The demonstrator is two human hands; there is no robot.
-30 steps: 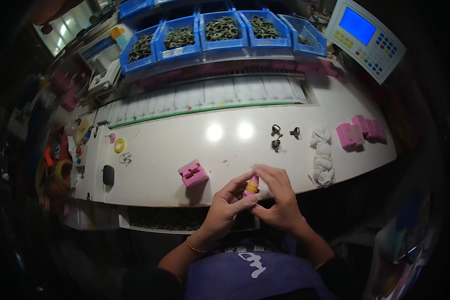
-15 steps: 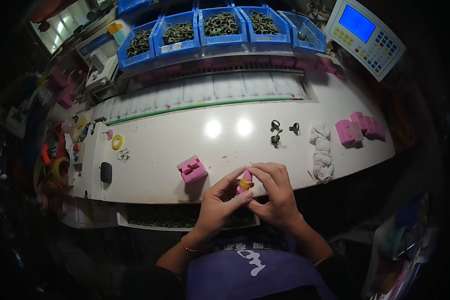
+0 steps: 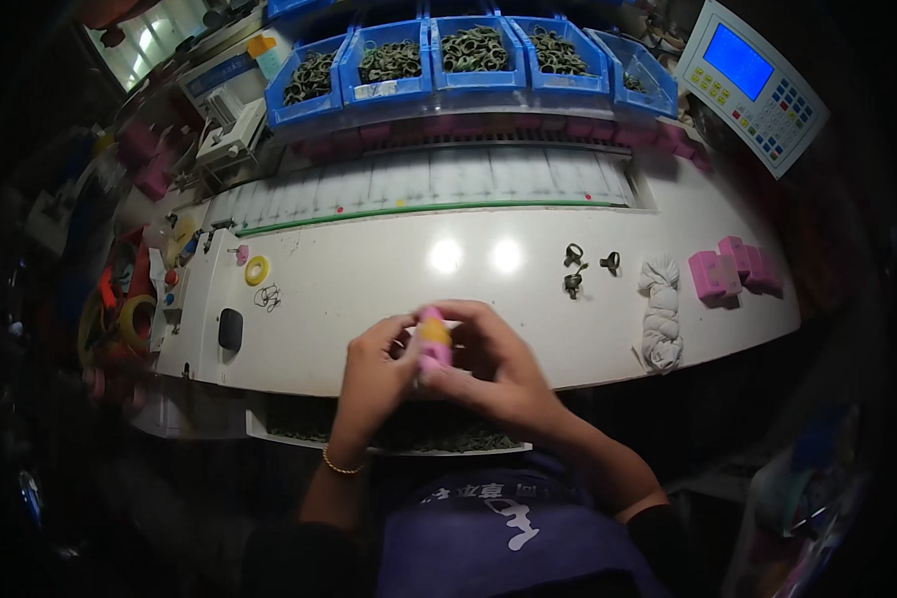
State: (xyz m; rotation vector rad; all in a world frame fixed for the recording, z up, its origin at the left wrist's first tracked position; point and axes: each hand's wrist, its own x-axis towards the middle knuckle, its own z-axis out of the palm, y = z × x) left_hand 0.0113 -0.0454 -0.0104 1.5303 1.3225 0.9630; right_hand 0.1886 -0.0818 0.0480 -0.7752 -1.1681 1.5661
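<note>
Over the front part of the white table, my left hand (image 3: 377,361) and my right hand (image 3: 498,364) come together around a small pink piece with a yellow middle (image 3: 435,339). Thumbs and fingers of both hands close on it, and it stands roughly upright between them. Motion blurs its outline, so its finer shape cannot be made out. Fingers hide its sides and whatever lies directly behind them. To the right of my hands, three dark metal rings (image 3: 572,283) lie loose on the table.
Right of the rings lie a twisted white cloth (image 3: 661,314) and several pink blocks (image 3: 713,274). A yellow ring (image 3: 256,270) and thin wire loops (image 3: 267,296) lie left. Blue bins (image 3: 389,70) of dark rings line the back beside a keypad panel (image 3: 752,85). A ring-filled drawer (image 3: 528,448) sits below.
Both hands have moved left with the pink-and-yellow piece. The grooved pink block that stood left of them no longer shows on the table. The whole view has shifted slightly.
</note>
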